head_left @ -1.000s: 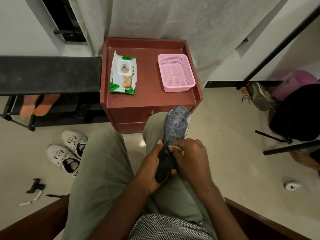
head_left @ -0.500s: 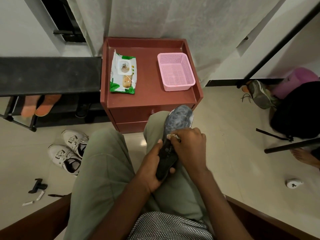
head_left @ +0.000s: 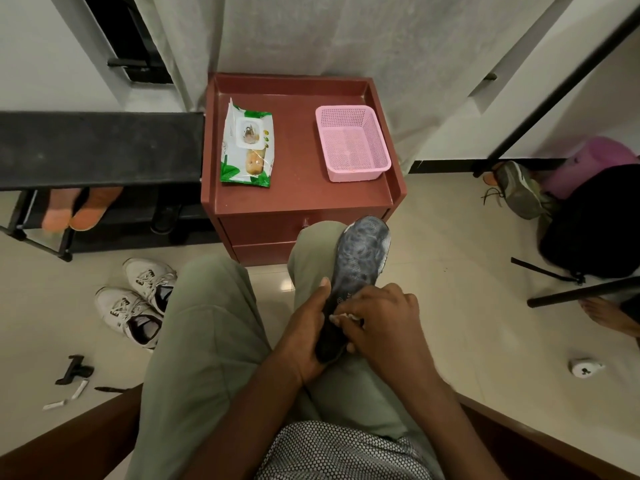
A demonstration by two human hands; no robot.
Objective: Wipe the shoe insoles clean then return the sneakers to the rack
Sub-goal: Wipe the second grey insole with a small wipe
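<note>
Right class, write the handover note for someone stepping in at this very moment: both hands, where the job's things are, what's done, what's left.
Left hand grips the heel end of the dark insole, propped on the right knee.
Right hand pinches a white wipe against the insole's lower part.
White sneakers stand on the floor by the left leg, below the black rack.
Wipes pack and pink basket sit on the red cabinet.
Done: wiping under way.
Left: finish the insoles, refit them, rack the sneakers.
</note>
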